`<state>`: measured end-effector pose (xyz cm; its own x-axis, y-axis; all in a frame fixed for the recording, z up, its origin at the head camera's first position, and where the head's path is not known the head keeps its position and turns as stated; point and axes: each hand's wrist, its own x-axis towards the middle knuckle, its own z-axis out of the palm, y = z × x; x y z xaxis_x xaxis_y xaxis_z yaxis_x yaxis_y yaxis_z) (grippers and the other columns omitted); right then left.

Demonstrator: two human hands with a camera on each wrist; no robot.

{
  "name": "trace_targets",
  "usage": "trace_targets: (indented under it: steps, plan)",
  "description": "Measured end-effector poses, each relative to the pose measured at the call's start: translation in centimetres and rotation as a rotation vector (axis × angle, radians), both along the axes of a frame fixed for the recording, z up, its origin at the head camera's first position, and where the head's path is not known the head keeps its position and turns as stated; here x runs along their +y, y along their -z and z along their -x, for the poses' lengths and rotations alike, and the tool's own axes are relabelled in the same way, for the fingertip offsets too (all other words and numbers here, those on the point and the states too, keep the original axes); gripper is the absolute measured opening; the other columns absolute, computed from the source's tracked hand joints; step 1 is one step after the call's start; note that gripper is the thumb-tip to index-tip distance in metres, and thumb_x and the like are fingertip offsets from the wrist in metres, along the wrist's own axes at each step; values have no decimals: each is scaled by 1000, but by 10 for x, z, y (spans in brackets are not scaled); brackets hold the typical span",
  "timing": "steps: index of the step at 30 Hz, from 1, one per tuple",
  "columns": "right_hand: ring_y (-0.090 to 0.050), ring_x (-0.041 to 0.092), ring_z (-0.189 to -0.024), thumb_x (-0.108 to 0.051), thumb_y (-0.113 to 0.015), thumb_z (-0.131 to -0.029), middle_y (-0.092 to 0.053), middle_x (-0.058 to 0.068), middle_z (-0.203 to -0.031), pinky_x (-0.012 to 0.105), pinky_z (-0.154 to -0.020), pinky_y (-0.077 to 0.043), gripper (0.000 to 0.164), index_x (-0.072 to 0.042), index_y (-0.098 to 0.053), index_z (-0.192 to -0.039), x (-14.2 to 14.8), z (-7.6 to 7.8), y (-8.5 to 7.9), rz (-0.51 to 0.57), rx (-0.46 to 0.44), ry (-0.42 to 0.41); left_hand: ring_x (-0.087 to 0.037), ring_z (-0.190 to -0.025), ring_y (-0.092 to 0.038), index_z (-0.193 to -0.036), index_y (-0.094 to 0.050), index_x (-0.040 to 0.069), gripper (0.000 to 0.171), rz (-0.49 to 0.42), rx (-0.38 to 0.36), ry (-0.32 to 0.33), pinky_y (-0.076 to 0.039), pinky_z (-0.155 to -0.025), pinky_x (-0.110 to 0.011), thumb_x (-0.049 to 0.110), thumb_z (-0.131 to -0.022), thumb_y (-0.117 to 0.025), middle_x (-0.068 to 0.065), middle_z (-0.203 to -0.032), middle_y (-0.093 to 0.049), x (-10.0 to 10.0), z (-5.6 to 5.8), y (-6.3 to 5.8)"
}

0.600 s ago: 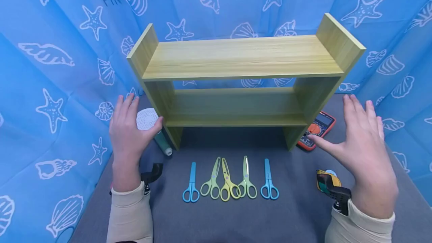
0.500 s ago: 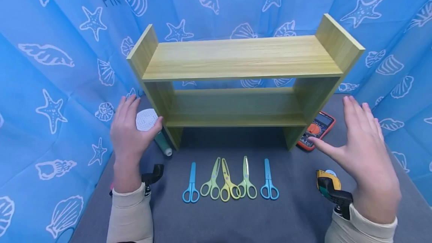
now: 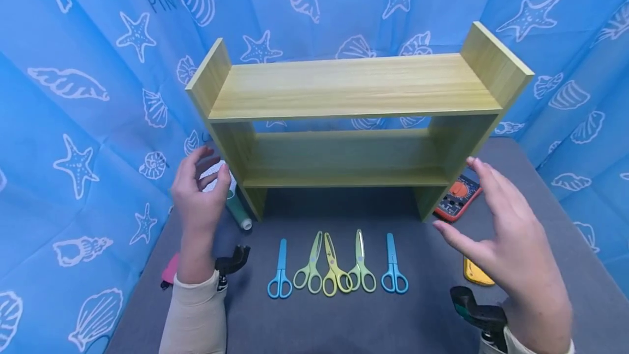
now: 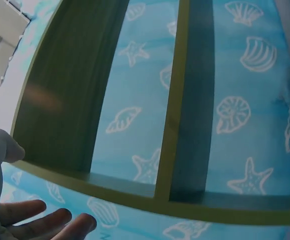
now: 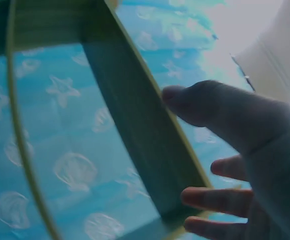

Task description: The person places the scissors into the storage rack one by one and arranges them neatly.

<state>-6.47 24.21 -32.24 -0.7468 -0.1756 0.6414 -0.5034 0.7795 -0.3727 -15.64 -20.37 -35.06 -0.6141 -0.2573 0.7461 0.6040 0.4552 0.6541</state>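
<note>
Left hand (image 3: 197,198) and right hand (image 3: 513,239) just moved in nearer the 2 ends of the shelf (image 3: 354,89), fingers relaxed, gripping nothing, so shelf not yet held.

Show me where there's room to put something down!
Free: the grey table in front of the scissors, between both sleeves; and the shelf's top board, between its raised ends. Crowded: left of the shelf, by the left hand and green tube.
</note>
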Motion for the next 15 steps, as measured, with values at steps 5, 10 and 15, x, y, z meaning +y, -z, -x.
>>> trace_targets:
  steps: [5, 10, 15]
  plan:
    - [-48, 37, -135, -73, -58, -89, -53, 18, -148, 19, -116, -25, 93, -6, -47, -153, -18, -8, 13, 9, 5, -61, -18, -101, -70, -125, -63, -12, 38, -76, -85, 48, -57, -82, -21, -1, -89, -70, -25, -119, -65, 10, -4, 0]
    - [-51, 33, -131, -69, -58, -91, -57, 17, -143, 14, -113, -25, 87, -5, -52, -149, -32, -13, 26, 25, -12, -118, -20, -100, -68, -124, -64, -9, 36, -117, -125, 53, -57, -81, -20, 1, -91, -72, -18, -118, -66, 10, 6, 15]
    - [-50, 27, -132, -67, -58, -92, -56, 12, -145, 14, -112, -27, 83, -9, -51, -151, -39, -17, 45, 63, -114, -150, -19, -94, -65, -114, -64, -16, 27, -124, -111, -1, -56, -77, -18, -3, -91, -67, -25, -107, -65, 21, -1, 2]
